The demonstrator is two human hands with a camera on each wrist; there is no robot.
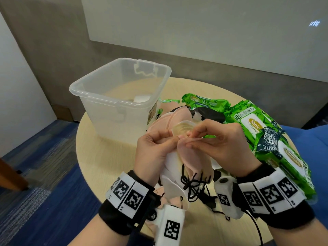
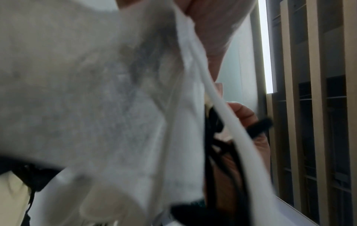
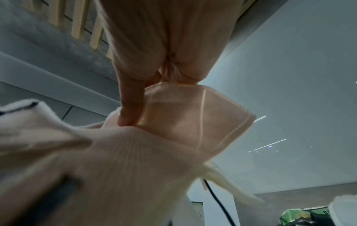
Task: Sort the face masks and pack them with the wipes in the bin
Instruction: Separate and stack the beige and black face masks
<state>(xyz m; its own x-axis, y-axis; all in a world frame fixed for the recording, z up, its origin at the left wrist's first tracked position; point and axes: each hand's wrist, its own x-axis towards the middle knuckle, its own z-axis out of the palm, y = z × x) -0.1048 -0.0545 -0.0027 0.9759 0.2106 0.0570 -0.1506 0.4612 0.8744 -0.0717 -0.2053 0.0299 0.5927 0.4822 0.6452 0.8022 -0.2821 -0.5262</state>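
Head view: both hands are raised together above the near half of the round table (image 1: 99,157), wrists banded with black-and-white marker cuffs. Left hand (image 1: 152,153) has its fingers curled round a bunch of face masks (image 1: 186,162); right hand (image 1: 218,144) meets it from the right, thumb and forefinger pinching the top edge of a pink mask. The bunch's long axis runs roughly vertical, pinched ends up, black ear loops (image 1: 193,185) hanging from the lower end. Clear plastic bin (image 1: 99,96) stands behind and left, one white item lying inside. Green wipes packs (image 1: 257,125) are stacked to the right; more masks (image 1: 177,114) lie between bin and packs. Left wrist view: blurred white mask fabric (image 2: 96,107) fills the frame; a fingertip (image 2: 243,113) shows beside a black loop; grip not legible here. Right wrist view: pink mask (image 3: 193,119) hangs below the right hand (image 3: 154,38), one finger (image 3: 131,107) pressing its folded upper edge.
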